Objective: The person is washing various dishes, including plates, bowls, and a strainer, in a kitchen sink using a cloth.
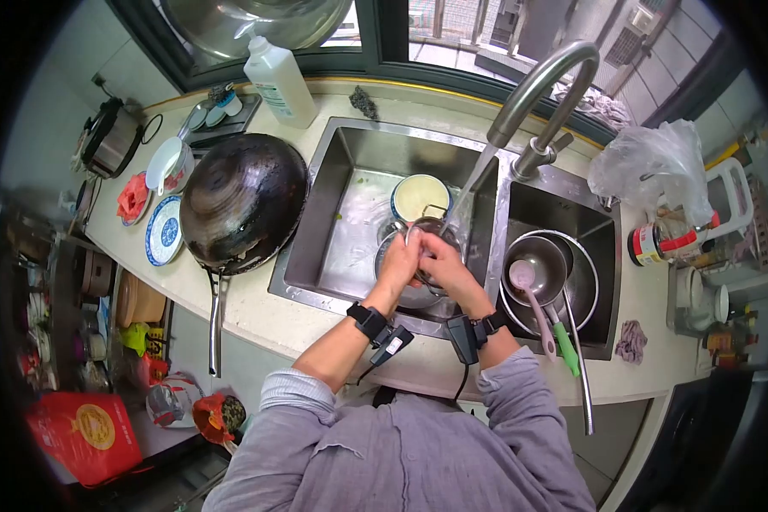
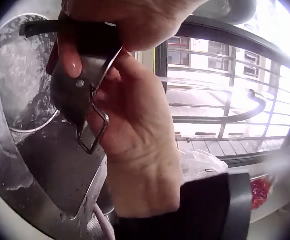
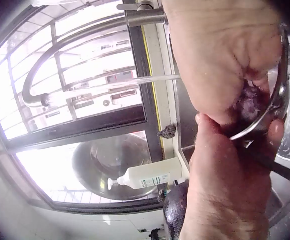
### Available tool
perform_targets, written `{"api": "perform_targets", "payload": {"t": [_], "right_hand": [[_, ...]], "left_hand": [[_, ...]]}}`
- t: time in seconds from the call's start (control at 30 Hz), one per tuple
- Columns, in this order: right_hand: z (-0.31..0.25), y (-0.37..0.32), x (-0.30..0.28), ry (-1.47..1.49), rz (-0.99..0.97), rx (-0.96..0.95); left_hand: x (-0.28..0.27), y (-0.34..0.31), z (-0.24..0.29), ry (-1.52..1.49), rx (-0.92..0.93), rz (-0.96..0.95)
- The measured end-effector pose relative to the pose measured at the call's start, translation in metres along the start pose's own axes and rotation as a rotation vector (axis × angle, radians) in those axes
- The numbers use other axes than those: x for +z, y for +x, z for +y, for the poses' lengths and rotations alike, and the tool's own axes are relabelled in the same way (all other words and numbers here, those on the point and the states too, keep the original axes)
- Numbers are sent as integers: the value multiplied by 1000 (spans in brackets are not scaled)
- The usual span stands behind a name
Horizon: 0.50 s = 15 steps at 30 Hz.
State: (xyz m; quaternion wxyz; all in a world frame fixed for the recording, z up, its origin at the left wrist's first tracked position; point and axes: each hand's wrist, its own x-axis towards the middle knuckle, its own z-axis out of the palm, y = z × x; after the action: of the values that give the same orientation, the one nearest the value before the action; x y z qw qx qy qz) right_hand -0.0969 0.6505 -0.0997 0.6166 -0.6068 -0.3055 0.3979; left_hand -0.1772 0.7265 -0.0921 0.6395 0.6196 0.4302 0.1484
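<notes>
Over the left basin of the sink (image 1: 316, 277), both hands work on a small metal pot (image 2: 70, 102) with a riveted wire loop handle (image 2: 102, 122) and a black handle (image 3: 272, 162). My left hand (image 1: 398, 266) grips its rim, with fingers on the outer wall and the thumb at the edge. Reaching inside the pot, my right hand (image 1: 452, 271) holds a crumpled dark purple cloth (image 3: 250, 106), mostly hidden by the fingers. Water runs from the faucet (image 1: 520, 102) just beyond the hands. A cream bowl with a blue rim (image 1: 421, 196) sits behind them in the basin.
The right basin holds a metal basin (image 1: 582, 256), a saucepan (image 1: 535, 256), a pink ladle (image 1: 542, 324) and a green-handled tool (image 1: 565, 346). An upturned wok (image 1: 243, 200) covers counter on the left, beside a patterned plate (image 1: 164, 230). A pump bottle (image 1: 279, 85) stands behind the sink.
</notes>
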Motion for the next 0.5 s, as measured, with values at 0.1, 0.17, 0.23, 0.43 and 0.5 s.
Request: {"api": "perform_targets", "payload": {"t": [0.1,0.17,0.23,0.43,0.5], "right_hand": [[-6,-1,-10,-162,-382,116],[-35,-9,-11,-1000,-353,23],[-31,-15,-21,-1151,-147,-112],[-4,-5,-37,-65,415,-202],[0,-11,-26,-39,514,-452]], "left_hand": [[-12,7,-1,90,-16,0],[-16,39,-41,259,64,33],[-26,46,-56,421,360,12],[-49,4,-13,-433,-394,-285],[-61,26,-35,-475,-596,-363]]}}
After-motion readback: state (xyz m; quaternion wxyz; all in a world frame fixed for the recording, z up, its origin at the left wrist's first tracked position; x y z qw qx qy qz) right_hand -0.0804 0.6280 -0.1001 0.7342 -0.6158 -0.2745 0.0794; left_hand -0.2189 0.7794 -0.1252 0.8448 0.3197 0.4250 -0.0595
